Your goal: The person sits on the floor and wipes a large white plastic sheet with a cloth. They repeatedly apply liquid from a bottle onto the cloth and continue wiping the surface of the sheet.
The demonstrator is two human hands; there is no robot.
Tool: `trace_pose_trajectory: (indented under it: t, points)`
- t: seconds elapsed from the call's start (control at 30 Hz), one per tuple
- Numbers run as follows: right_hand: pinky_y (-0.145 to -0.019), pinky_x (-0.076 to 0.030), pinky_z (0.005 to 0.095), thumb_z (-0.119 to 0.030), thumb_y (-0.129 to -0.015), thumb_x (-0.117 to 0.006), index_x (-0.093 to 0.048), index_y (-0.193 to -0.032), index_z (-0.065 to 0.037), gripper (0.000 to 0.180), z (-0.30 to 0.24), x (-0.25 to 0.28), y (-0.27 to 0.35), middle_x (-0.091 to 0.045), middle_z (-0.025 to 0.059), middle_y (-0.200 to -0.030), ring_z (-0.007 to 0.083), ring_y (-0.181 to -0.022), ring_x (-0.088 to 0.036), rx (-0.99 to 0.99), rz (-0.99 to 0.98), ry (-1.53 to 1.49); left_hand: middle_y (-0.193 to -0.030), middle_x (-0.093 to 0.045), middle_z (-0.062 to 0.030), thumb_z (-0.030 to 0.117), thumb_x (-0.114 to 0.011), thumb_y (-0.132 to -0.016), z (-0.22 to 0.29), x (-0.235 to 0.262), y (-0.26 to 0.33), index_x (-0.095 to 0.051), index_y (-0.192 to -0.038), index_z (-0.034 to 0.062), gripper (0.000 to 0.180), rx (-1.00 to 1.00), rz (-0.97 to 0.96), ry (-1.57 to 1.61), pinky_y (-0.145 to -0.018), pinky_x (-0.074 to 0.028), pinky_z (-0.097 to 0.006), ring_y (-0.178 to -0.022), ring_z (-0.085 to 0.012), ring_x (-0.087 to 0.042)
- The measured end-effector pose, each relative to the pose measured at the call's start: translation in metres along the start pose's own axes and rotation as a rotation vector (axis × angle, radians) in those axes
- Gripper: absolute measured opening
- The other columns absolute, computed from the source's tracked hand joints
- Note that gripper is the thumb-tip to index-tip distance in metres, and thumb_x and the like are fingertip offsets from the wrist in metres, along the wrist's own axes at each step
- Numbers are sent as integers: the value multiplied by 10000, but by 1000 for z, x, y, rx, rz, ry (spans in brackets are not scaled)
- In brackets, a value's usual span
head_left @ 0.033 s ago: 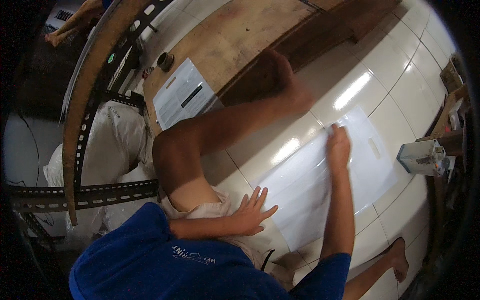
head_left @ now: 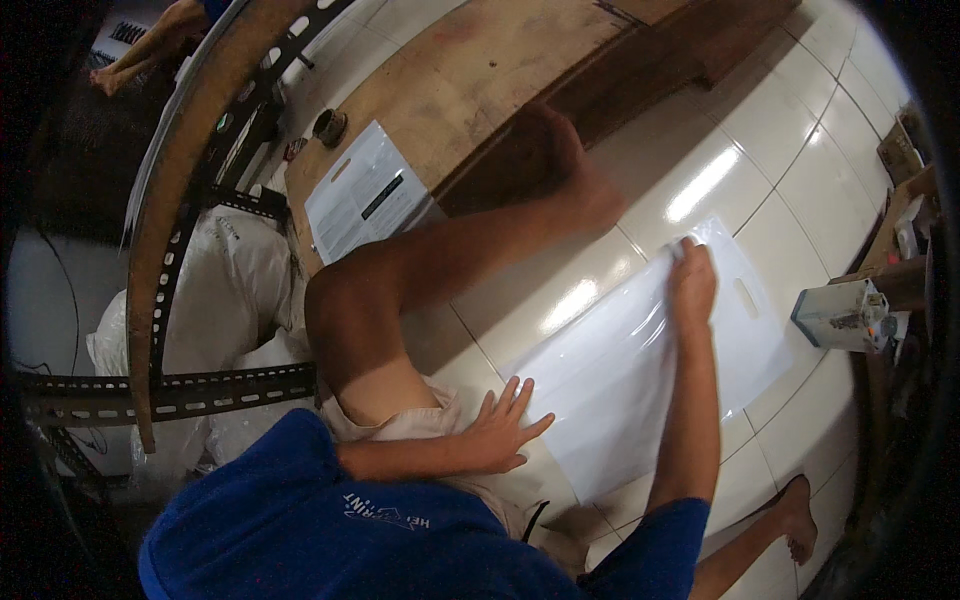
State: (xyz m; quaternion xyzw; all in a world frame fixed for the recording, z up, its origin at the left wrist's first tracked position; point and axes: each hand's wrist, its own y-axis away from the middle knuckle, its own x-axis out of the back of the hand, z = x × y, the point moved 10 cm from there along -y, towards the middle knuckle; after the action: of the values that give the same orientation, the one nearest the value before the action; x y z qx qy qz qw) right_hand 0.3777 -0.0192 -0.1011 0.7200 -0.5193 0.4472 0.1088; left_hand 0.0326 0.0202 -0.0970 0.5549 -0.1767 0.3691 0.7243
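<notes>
Head view looks down on a large flat white plastic bag with a cut-out handle slot lying on the glossy white tiled floor. Left hand rests with fingers spread flat at the bag's near edge, holding nothing. Right hand presses palm-down on the bag's far part, beside the slot. Near it stands a small white box.

Dim warm light, glare streaks on floor tiles, dark fisheye-bent rim.

Wooden board, small box
</notes>
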Motion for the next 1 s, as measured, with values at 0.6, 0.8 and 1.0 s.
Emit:
trace_pose_trajectory:
  t: [0.6, 0.8, 1.0]
  points:
    - [-822, -504, 408, -85, -893, -488, -623, -1095, -55, 245, 85, 81, 73, -654, 142, -1035, 326, -948, -627, -384, 237, 148, -1530, -228, -203, 496, -471, -923, 10, 145, -184, -264, -1451, -18, 765, -307, 585, -201, -1181, -105, -484, -1441, -340, -151]
    - [-822, -484, 448, -184, -897, -534, -631, -1098, -25, 274, 191, 211, 171, -669, 188, -1025, 356, -939, -641, -898, 194, 357, -1528, -220, -215, 486, -472, -921, 12, 148, -182, -258, -1453, -21, 765, -336, 591, -184, -1182, -99, -490, -1440, -348, -148]
    - [-836, -487, 404, -118, -882, -520, -603, -1107, -55, 248, 54, 65, 6, -635, 134, -1018, 330, -967, -600, -210, 347, 44, -1524, -217, -238, 476, -487, -908, 19, 153, -182, -271, -1444, -31, 769, -337, 566, -204, -1174, -106, -507, -1437, -370, -149]
